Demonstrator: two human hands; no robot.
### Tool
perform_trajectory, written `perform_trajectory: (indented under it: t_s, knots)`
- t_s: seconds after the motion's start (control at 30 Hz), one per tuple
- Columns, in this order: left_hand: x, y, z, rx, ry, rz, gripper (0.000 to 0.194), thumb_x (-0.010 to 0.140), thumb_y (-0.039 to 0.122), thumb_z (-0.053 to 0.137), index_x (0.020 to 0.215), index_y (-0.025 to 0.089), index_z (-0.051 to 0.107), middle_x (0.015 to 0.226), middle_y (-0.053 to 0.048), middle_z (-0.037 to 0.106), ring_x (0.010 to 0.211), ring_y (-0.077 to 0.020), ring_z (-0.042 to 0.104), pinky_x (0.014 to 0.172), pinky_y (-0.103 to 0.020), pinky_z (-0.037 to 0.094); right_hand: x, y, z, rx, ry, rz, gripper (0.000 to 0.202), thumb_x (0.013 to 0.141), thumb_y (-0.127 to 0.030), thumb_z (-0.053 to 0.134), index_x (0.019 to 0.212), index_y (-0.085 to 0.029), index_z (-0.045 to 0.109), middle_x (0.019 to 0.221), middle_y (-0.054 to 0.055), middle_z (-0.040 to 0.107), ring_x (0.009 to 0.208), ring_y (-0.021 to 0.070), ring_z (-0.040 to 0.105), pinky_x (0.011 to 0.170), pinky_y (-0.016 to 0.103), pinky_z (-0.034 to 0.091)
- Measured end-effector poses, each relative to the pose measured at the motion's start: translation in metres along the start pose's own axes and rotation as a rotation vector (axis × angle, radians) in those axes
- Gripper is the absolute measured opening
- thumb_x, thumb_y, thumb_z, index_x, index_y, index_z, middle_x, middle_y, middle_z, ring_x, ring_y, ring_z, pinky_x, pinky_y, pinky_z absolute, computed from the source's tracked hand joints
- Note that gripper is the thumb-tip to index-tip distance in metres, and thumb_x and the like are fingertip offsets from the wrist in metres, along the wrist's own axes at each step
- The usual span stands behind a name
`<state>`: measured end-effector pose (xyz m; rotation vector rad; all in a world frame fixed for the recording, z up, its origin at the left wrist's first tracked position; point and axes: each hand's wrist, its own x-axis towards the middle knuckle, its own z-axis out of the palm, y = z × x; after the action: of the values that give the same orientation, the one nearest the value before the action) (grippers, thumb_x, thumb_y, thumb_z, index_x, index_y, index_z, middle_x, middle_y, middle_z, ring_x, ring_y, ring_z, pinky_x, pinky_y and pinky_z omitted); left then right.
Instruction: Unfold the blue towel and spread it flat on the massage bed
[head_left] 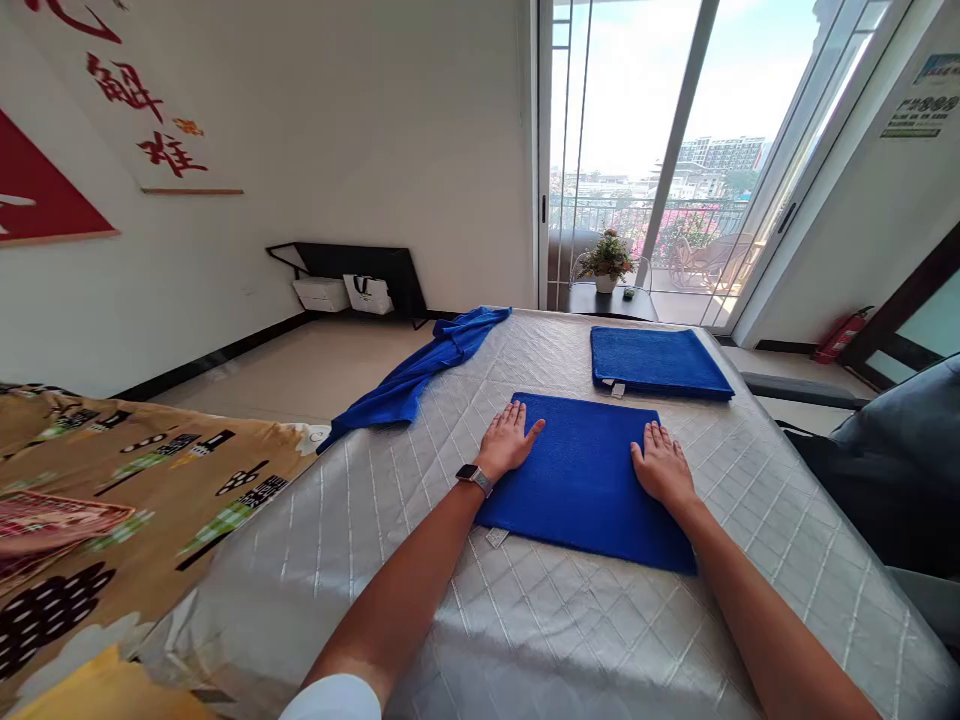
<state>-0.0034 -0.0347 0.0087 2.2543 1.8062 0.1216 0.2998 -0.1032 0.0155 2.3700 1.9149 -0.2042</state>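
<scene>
A blue towel (585, 480), folded into a flat rectangle, lies on the silver quilted table cover (390, 500). My left hand (508, 440) rests flat on its left edge, fingers stretched and thumb apart, a watch on the wrist. On the towel's right edge my right hand (663, 465) also lies flat with fingers extended. A small white tag pokes out under the towel's near left corner. Just beyond it sits a folded blue stack (656, 358) that looks like the same cloth, with a white tag at its near edge. Neither hand grips anything.
A crumpled blue cloth (427, 370) drapes over the cover's far left edge. To the left is a brown patterned cloth (187, 470). A dark cushioned seat (892, 470) stands close on the right. Beyond the far edge, a potted plant (607, 262) stands before the glass doors.
</scene>
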Motion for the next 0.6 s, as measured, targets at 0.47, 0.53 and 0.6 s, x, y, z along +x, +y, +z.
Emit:
perform_trajectory:
  t_s: [0.47, 0.53, 0.6]
  knots:
    - [-0.002, 0.002, 0.002, 0.013, 0.032, 0.012, 0.092, 0.099, 0.071, 0.005, 0.16, 0.006, 0.028, 0.167, -0.016, 0.022, 0.155, -0.0274, 0.02, 0.127, -0.043, 0.018, 0.052, -0.004, -0.005, 0.036, -0.01, -0.04, 0.069, 0.105, -0.044, 0.018, 0.162, -0.004, 0.02, 0.169, 0.01, 0.018, 0.156, 0.0216, 0.014, 0.126, 0.039, 0.011]
    - [0.0, -0.001, 0.002, 0.022, 0.027, 0.016, 0.09, 0.099, 0.069, 0.005, 0.16, 0.007, 0.028, 0.167, -0.016, 0.023, 0.155, -0.0268, 0.021, 0.127, -0.043, 0.019, 0.053, -0.002, -0.001, 0.047, 0.011, -0.042, 0.069, 0.105, -0.044, 0.017, 0.162, -0.005, 0.02, 0.169, 0.009, 0.018, 0.156, 0.0208, 0.013, 0.126, 0.038, 0.01]
    - [0.003, -0.006, 0.001, 0.04, 0.005, 0.022, 0.088, 0.101, 0.067, 0.005, 0.159, 0.006, 0.029, 0.166, -0.016, 0.024, 0.155, -0.0261, 0.022, 0.127, -0.042, 0.02, 0.052, -0.001, 0.0, 0.059, 0.025, -0.045, 0.069, 0.105, -0.044, 0.017, 0.162, -0.005, 0.021, 0.169, 0.009, 0.018, 0.156, 0.0203, 0.013, 0.126, 0.038, 0.01]
